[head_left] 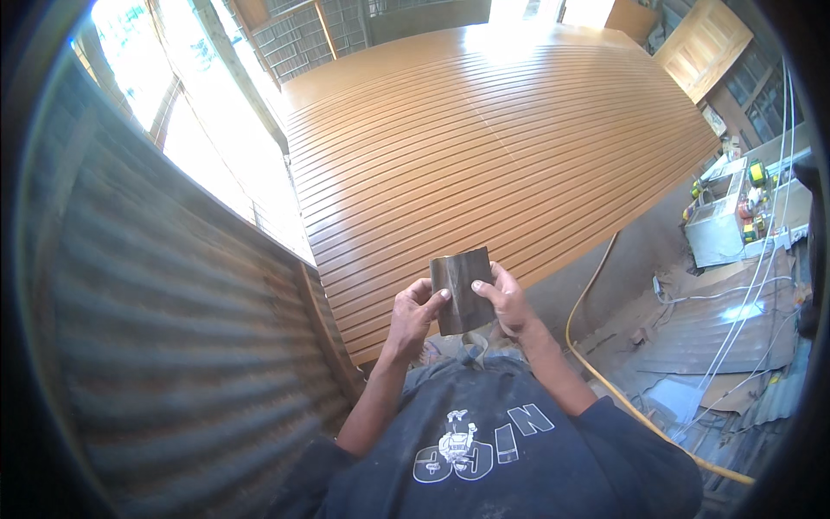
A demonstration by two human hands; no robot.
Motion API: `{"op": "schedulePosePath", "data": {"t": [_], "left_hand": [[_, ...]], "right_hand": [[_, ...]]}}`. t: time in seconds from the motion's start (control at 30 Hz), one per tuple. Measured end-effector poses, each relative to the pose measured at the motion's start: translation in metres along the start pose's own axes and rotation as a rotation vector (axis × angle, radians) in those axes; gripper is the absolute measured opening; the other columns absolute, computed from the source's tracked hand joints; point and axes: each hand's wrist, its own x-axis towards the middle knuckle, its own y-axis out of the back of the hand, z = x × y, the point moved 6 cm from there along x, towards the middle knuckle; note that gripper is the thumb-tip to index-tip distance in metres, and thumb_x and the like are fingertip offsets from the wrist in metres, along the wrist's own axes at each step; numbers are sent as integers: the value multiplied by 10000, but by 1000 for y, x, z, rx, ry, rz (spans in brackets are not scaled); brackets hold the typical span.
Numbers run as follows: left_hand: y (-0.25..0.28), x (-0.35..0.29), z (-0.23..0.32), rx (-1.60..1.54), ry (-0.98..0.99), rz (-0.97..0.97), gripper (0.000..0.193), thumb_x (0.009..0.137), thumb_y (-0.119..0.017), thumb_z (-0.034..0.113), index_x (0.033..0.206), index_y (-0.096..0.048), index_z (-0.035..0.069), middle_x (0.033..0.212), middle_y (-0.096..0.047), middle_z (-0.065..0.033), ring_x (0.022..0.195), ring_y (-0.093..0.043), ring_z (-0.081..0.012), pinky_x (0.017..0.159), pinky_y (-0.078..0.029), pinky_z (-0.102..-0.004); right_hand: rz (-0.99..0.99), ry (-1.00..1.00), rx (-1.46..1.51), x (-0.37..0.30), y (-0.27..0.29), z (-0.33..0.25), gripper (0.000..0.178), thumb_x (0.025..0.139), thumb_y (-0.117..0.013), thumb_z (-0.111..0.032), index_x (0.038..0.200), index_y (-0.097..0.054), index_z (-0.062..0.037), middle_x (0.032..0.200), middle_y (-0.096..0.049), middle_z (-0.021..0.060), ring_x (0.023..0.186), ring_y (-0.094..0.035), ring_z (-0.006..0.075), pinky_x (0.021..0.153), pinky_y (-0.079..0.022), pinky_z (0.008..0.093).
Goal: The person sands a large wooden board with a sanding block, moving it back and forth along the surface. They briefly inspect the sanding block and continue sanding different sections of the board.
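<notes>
In front of my body I hold up a dark brown, slightly curved rectangular sheet (pixel 462 298) that looks like sandpaper, with lighter creases down its middle. My left hand (pixel 418 308) pinches its left edge, the thumb lying on the near face. On the opposite edge my right hand (pixel 510 301) has the same kind of grip. Both sets of fingers are mostly hidden behind the sheet. Just beyond my hands spreads a large brown panel (pixel 484 173) with parallel grooves and a glossy finish, its near edge close to the sheet.
Corrugated metal sheeting (pixel 173 337) walls off my left side. A yellow hose (pixel 590 346) runs along the floor on my right. Farther right stand a pale box (pixel 718 229) with green and yellow items, white cables and metal sheets (pixel 722 320). A light wooden door panel (pixel 705 48) leans at the far right.
</notes>
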Motion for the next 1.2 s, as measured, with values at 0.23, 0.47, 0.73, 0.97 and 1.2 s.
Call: {"op": "schedulePosePath", "data": {"t": [0.23,0.47,0.73,0.97,1.2], "left_hand": [[3,12,-6,-19,-86,19,226,1074,-663,215,1100,-723,-1,979,-749,-34,860,-651,-81,771,-526,-275],[-12,23,0,-19,-215,258,383,1134,-562,335,1006,-724,13,826,-688,10,711,-590,-58,644,-496,-255],[-31,44,2,-312,-159,130,362,1121,-597,351,1005,-696,23,858,-692,-10,717,-589,-60,652,-501,-256],[-12,71,-12,285,-311,381,446,1116,-590,391,1231,-639,-38,1109,-706,-113,950,-662,-198,820,-553,-349],[-31,68,24,6,-528,174,811,1140,-336,576,1697,-156,14,1756,-178,-219,1629,-189,-369,1303,-206,-476]], "right_hand": [[-19,90,-154,3,0,-23,290,957,-791,-105,1212,-726,18,1092,-779,98,973,-721,159,878,-590,322],[-78,60,49,-5,-26,-7,317,947,-798,-69,1246,-704,-20,1099,-761,52,975,-711,121,859,-584,288],[158,-18,164,-6,-29,-4,409,1038,-648,-169,1420,-588,-34,1286,-693,87,1181,-676,172,1019,-552,327],[-182,88,332,10,-39,-10,605,1102,-447,-169,1673,-313,-21,1633,-465,93,1428,-497,190,1226,-341,322],[-279,461,-233,15,-82,-40,638,1164,-392,-304,1707,-189,-36,1794,-161,120,1654,-76,238,1322,-67,348]]}}
